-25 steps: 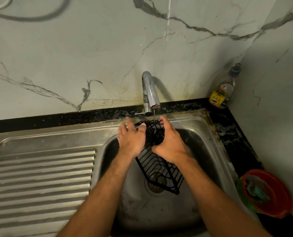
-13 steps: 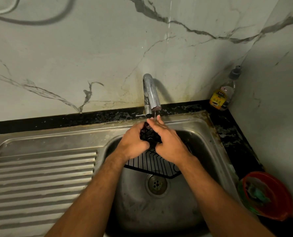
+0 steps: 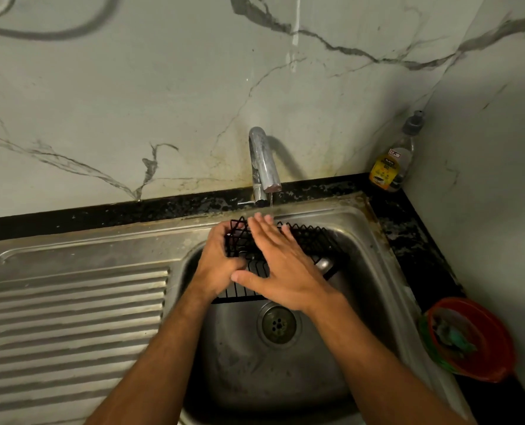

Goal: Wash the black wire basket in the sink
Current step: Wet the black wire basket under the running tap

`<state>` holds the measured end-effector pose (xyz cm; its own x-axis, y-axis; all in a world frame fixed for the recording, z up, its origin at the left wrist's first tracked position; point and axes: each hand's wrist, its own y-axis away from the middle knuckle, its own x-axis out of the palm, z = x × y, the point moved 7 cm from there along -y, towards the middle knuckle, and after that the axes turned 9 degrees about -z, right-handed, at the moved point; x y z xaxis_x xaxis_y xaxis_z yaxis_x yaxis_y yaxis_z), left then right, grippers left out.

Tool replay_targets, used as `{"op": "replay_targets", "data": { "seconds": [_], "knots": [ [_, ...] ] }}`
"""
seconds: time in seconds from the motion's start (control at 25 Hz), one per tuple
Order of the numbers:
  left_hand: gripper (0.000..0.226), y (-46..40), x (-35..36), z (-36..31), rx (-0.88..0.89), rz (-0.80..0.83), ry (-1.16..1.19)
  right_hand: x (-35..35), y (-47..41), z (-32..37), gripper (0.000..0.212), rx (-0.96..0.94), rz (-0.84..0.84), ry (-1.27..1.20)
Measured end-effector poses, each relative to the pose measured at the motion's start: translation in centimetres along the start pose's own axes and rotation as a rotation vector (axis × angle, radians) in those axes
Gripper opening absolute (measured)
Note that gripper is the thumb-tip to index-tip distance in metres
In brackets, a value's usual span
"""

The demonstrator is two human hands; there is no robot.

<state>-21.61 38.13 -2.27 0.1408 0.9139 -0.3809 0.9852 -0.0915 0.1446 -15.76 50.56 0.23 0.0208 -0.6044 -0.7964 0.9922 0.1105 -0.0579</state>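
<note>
1. The black wire basket [image 3: 310, 240] sits in the stainless steel sink [image 3: 374, 271], at twelve o'clock from the round drain [image 3: 279, 324].
2. The left hand [image 3: 216, 265] grips its nine-o'clock end.
3. The right hand [image 3: 281, 265] lies flat on it, fingers straight.
4. A thin stream falls from the chrome tap [image 3: 262, 162].

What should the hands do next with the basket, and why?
Probably slide the flat right hand rightward along the black wire basket. The left hand grips its left end, the tap gives only a thin trickle, and the right end looks unrubbed.
</note>
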Motion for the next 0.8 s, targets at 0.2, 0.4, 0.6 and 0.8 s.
{"op": "replay_targets", "data": {
  "seconds": [0.2,0.4,0.6,0.8],
  "knots": [
    [0.081,0.5,-1.0,1.1,-0.013,-0.058,0.191,-3.1,0.4,-4.5,0.063,0.097,-0.218,-0.086],
    [0.066,1.1,-0.4,1.5,-0.043,-0.049,0.288,0.5,-0.5,1.6,0.084,-0.023,-0.032,0.094],
    [0.078,1.2,-1.8,2.6,-0.086,-0.095,0.4,-2.2,-0.8,-3.2,0.059,-0.073,-0.238,0.102],
    [0.076,1.6,-1.4,3.0,-0.08,-0.071,0.388,-1.6,-1.3,-3.9,0.087,0.211,-0.131,0.204]
  ]
}}
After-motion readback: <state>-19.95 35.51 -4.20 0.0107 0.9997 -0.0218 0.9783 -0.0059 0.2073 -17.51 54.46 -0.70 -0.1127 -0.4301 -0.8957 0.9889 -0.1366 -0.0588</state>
